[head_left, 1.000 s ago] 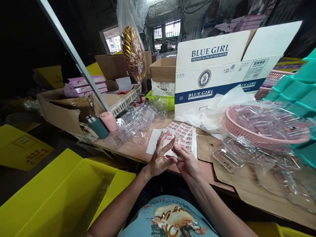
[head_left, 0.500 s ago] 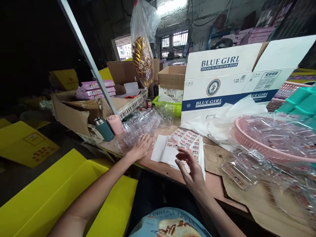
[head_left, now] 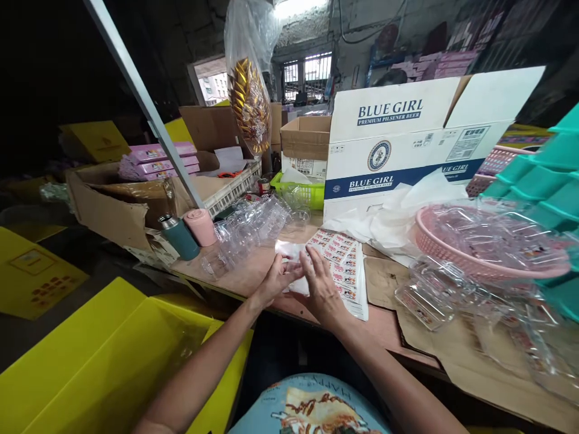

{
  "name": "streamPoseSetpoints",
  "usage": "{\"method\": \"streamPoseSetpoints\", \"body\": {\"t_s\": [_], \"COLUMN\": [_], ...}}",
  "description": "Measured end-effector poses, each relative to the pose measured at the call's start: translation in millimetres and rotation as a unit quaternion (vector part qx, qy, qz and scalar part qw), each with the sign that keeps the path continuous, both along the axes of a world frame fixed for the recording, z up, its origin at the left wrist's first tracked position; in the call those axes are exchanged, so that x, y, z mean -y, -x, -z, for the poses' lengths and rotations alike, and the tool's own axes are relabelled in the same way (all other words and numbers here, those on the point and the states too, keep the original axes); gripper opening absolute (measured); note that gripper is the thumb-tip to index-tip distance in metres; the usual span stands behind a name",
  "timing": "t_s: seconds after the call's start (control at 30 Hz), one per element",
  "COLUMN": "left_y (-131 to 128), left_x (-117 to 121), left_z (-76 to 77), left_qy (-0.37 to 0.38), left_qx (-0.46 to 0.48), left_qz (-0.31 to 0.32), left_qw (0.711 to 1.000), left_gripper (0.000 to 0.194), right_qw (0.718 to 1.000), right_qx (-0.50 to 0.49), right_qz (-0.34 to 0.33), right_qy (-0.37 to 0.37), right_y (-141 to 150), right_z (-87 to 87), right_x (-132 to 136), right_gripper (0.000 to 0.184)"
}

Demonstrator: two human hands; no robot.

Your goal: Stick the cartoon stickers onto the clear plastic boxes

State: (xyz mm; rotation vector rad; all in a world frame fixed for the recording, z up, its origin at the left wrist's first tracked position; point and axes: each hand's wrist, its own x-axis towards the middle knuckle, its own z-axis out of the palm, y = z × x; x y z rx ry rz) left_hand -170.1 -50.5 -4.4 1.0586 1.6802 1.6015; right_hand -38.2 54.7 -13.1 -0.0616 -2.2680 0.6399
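My left hand (head_left: 273,281) is at the front of the table with its fingers closed on a clear plastic case (head_left: 292,265). Facing it, my right hand (head_left: 323,290) curves its fingers over the other side of that case. The hands partly hide the case, and I cannot make out whether a label is on it. Below and to the right lie sheets of printed stickers (head_left: 347,265) with pink and red pictures. A heap of similar clear plastic cases (head_left: 257,226) spreads to the left, behind my left hand.
A pink basket (head_left: 427,244) of clear cases stands right, with labelled cases (head_left: 425,304) on brown cardboard before it. A teal flask (head_left: 178,238) and a pink cup (head_left: 200,227) stand left. A yellow box (head_left: 90,355) opens below; a white beer carton (head_left: 402,144) stands behind.
My left hand has lifted a clear case from beside the heap and moved right. My right hand has moved left from above the sticker sheets to meet it. The view has turned slightly right.
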Motion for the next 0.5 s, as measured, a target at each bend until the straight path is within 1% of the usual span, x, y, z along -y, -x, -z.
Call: {"method": "streamPoseSetpoints", "body": {"t_s": [0.03, 0.07, 0.1, 0.13, 0.17, 0.2, 0.23, 0.27, 0.3, 0.33, 0.37, 0.4, 0.43, 0.47, 0.5], "left_y": [-6.6, -11.8, -16.2, -20.0, -23.7, -27.2, -30.5, -33.3, -35.4, -36.7, -37.2, -36.9, -36.2, -35.2, -34.3], "left_x": [0.8, 1.7, 2.0, 1.4, -0.1, -2.6, -5.9, -9.6, -13.4, -17.1, -20.7, -23.9, -27.0, -30.0, -33.1], "left_z": [-1.8, -3.1, -3.3, -2.6, -1.0, 1.0, 2.9, 4.3, 4.8, 4.6, 3.6, 2.4, 1.1, 0.3, 0.1], "left_qy": [-0.017, -0.029, -0.037, -0.041, -0.046, -0.055, -0.066, -0.078, -0.085, -0.089, -0.090, -0.091, -0.093, -0.095, -0.097], "left_qx": [0.105, 0.222, 0.333, 0.418, 0.469, 0.496, 0.509, 0.515, 0.515, 0.510, 0.501, 0.488, 0.472, 0.456, 0.441], "left_qz": [0.018, 0.036, 0.053, 0.065, 0.070, 0.066, 0.058, 0.045, 0.034, 0.025, 0.021, 0.022, 0.025, 0.027, 0.029], "left_qw": [0.994, 0.974, 0.941, 0.905, 0.879, 0.864, 0.856, 0.853, 0.852, 0.855, 0.861, 0.868, 0.876, 0.885, 0.892], "left_gripper": [0.050, 0.050, 0.051, 0.050, 0.046, 0.039, 0.033, 0.027, 0.022, 0.020, 0.019, 0.021, 0.023, 0.025, 0.026], "right_qw": [0.998, 0.992, 0.978, 0.958, 0.935, 0.913, 0.896, 0.886, 0.886, 0.895, 0.908, 0.918, 0.920, 0.913, 0.900], "right_qx": [-0.017, -0.029, -0.034, -0.029, -0.015, 0.002, 0.020, 0.034, 0.042, 0.045, 0.042, 0.032, 0.019, 0.012, 0.014], "right_qz": [-0.019, -0.044, -0.074, -0.106, -0.141, -0.174, -0.200, -0.214, -0.210, -0.182, -0.134, -0.077, -0.029, -0.004, -0.009], "right_qy": [0.051, 0.119, 0.193, 0.265, 0.324, 0.369, 0.397, 0.410, 0.411, 0.405, 0.396, 0.389, 0.391, 0.407, 0.436], "right_y": [-1.6, -4.4, -8.0, -12.0, -16.1, -20.0, -23.8, -27.5, -31.3, -35.3, -39.8, -44.5, -49.6, -54.6, -59.5], "right_z": [-1.8, -4.6, -7.9, -11.4, -14.4, -16.7, -18.0, -18.5, -18.4, -18.1, -18.1, -18.7, -20.1, -22.3, -25.1], "right_x": [-6.0, -12.0, -17.8, -23.2, -28.2, -32.9, -37.6, -42.4, -47.5, -52.9, -58.4, -63.6, -68.2, -71.6, -73.7], "right_gripper": [0.110, 0.117, 0.124, 0.129, 0.132, 0.134, 0.134, 0.133, 0.130, 0.124, 0.112, 0.097, 0.080, 0.065, 0.053]}}
